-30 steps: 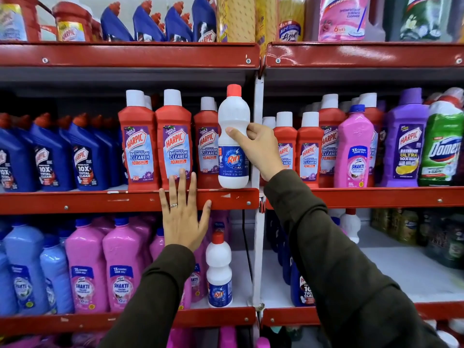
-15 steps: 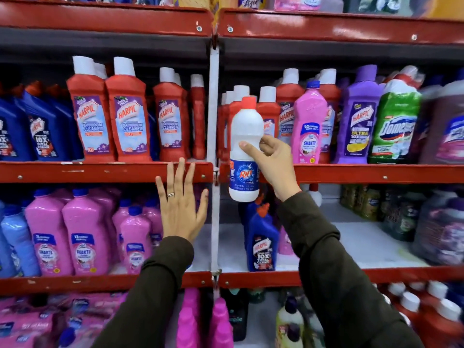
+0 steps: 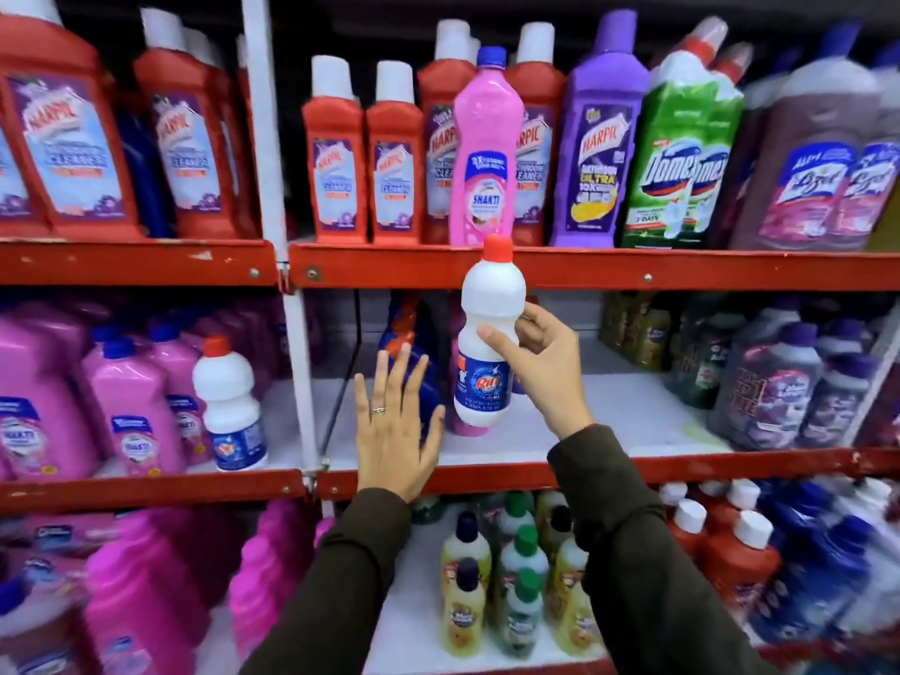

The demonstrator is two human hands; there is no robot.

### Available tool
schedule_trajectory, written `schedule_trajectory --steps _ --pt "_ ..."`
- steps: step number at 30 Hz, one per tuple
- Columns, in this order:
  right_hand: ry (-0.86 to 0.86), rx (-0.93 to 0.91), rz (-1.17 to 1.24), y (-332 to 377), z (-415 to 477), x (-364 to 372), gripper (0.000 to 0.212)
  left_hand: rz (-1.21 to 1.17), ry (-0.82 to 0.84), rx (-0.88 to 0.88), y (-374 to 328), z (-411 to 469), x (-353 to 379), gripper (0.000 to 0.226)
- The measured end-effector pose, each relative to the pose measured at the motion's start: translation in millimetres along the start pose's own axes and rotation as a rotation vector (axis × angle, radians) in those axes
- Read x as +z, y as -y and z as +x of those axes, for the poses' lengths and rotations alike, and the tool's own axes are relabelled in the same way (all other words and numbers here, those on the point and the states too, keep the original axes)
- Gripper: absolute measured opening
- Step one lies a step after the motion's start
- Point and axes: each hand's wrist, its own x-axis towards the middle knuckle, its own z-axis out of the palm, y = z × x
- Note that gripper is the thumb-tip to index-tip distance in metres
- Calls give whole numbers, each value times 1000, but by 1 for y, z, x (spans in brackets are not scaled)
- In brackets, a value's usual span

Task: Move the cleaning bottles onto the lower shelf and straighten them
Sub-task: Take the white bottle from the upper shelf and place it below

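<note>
My right hand [image 3: 533, 362] is clamped round the white bottle [image 3: 487, 343], upright, in the air before the lower shelf [image 3: 609, 431], just inside its front edge. My left hand [image 3: 394, 431] hovers spread beside it, holding nothing.

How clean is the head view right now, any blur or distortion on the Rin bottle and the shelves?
Head view: the white Rin bottle in the right hand is fairly sharp, label readable; the open left hand is slightly smeared at the fingertips; bottles toward the frame edges are motion-blurred, and the wide lens bows the white upright post. Lighting is even, with soft glare on the pink Shakti bottle.
</note>
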Motion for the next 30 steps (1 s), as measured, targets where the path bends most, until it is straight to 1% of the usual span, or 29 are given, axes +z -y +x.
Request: schedule_trajectory --steps 3,7,10,13,16,20,30 --pt "0 15 -25 -28 -7 -28 43 28 63 7 -25 -15 28 65" --pt "-4 37 -71 -63 -6 -59 48 25 173 18 -47 -30 61 69" --pt "-4 75 -102 -90 3 -74 49 22 278 -1 -57 -35 82 68" --pt "-6 130 -88 -115 15 -81 50 28 341 -28 -63 -36 96 71" --pt "-8 158 -70 -136 27 -82 52 57 342 -40 -61 -37 105 71" --pt "-11 171 -49 -158 46 -79 49 86 317 -1 -56 -38 112 65" --pt "57 221 -30 -184 68 -79 52 120 308 3 -54 -39 117 67"
